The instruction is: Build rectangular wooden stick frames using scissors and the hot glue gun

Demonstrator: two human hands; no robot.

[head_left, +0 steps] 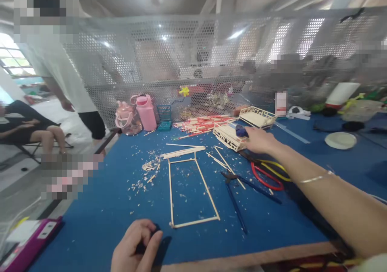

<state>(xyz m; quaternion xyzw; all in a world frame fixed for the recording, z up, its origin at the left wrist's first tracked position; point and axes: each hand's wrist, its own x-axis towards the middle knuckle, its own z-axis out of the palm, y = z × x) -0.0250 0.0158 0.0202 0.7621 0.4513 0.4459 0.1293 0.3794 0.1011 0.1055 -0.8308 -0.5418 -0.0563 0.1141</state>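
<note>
Here I'm resting my right hand (260, 140), fingers bent, at the nearer wooden tray (226, 140) beyond the pliers (231, 176), probably light, stiff, fragile, best taken by its base, and holding my left hand (134, 241) half-curled, unable to tell whether either is gripping anything.

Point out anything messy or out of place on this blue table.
Pale chips lie scattered over the blue table, thickest left of the stick frame, looking like spilled scraps. The pliers lie splayed open. Nothing looks clearly broken.
</note>
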